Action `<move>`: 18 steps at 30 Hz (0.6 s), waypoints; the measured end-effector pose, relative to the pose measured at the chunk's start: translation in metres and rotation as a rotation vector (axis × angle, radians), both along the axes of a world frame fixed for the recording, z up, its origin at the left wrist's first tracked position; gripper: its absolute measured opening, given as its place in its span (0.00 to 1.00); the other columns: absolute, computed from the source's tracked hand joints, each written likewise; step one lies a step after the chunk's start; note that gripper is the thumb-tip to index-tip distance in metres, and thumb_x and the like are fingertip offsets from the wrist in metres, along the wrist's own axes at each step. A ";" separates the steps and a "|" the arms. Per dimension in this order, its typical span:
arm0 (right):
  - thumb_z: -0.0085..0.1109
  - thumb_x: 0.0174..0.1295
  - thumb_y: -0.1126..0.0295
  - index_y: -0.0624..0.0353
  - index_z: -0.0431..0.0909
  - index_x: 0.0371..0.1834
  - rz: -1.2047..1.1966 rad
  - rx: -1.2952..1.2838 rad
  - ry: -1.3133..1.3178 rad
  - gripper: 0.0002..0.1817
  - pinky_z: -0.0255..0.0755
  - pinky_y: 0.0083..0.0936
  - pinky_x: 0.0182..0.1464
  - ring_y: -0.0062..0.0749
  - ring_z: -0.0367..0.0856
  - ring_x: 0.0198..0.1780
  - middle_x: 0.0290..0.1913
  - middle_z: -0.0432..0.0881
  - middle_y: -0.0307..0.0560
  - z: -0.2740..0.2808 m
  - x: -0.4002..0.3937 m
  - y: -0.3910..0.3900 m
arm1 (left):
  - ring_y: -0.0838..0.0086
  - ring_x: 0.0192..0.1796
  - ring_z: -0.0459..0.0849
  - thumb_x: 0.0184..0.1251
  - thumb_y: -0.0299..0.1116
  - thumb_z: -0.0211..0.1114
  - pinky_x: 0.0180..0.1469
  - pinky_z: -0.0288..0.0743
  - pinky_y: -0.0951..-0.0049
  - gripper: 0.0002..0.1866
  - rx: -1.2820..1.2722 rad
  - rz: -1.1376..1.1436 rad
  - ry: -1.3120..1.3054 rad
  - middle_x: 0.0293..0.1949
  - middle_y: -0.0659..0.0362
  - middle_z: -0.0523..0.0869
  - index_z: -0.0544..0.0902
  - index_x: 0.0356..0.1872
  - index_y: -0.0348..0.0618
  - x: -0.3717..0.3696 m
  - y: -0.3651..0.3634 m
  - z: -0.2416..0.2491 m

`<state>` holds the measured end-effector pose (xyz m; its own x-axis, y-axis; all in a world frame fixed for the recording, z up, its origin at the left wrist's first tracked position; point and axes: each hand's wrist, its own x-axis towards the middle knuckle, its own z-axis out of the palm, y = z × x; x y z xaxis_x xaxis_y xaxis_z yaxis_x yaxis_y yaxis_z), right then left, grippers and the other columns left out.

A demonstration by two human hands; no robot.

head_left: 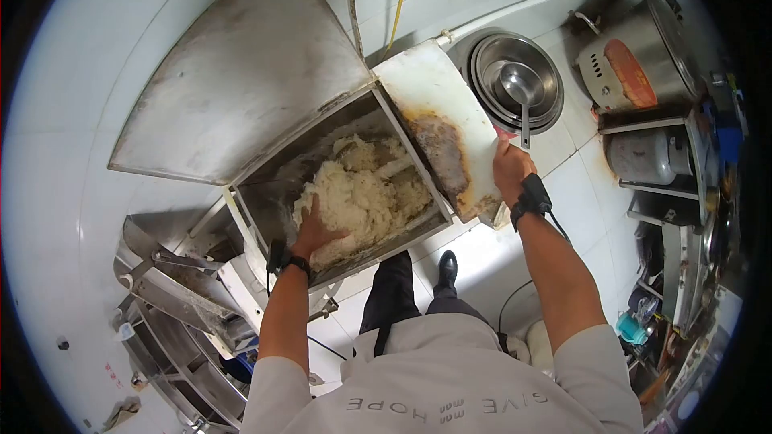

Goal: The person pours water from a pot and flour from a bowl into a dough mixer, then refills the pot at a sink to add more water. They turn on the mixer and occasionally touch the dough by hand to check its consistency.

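Pale, lumpy dough [354,197] lies in an open metal mixer trough [265,185]. At the dough's left side my left hand [318,233] rests against it with the fingers spread, pressed partly into the mass. A pale bar or shaft shows across the dough on its right. To the right of the trough my right hand [511,167] is at the edge of the rust-stained white machine housing [466,137], beside a small red part. Its fingers are bent and partly hidden, so what they touch cannot be made out. Both wrists wear black bands with cables.
The raised metal lid [241,64] stands behind the trough. Stacked metal bowls [482,56] with a ladle [521,84] sit beyond the housing. A large metal pot [635,64] and shelving are at right. Metal equipment [173,273] stands at lower left.
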<state>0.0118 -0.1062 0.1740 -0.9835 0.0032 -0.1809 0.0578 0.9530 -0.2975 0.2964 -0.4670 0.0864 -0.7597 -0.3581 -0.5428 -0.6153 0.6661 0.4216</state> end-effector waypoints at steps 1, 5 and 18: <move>0.32 0.73 0.48 0.60 0.85 0.32 0.004 0.008 -0.005 0.33 0.74 0.48 0.48 0.62 0.82 0.40 0.34 0.84 0.64 0.001 0.000 -0.001 | 0.37 0.74 0.55 0.32 0.59 0.83 0.72 0.58 0.56 0.74 0.050 0.027 -0.051 0.71 0.27 0.53 0.42 0.77 0.45 -0.008 0.000 -0.003; 0.32 0.73 0.48 0.60 0.85 0.33 -0.014 0.009 -0.030 0.33 0.74 0.47 0.49 0.61 0.82 0.40 0.33 0.84 0.63 0.004 0.000 -0.001 | 0.36 0.76 0.43 0.36 0.64 0.79 0.73 0.51 0.46 0.70 0.178 0.052 -0.136 0.71 0.25 0.52 0.45 0.78 0.45 -0.050 0.008 -0.002; 0.33 0.74 0.50 0.61 0.85 0.31 -0.009 0.013 -0.023 0.32 0.75 0.47 0.47 0.59 0.83 0.38 0.32 0.85 0.60 0.000 -0.002 0.000 | 0.43 0.49 0.80 0.55 0.32 0.72 0.54 0.76 0.44 0.29 -0.162 -0.407 0.162 0.49 0.42 0.82 0.78 0.61 0.44 -0.146 0.081 -0.049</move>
<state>0.0100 -0.1064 0.1741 -0.9790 0.0148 -0.2033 0.0734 0.9561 -0.2837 0.1501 -0.3855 0.0372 -0.9263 -0.0836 -0.3673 -0.2250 0.9048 0.3615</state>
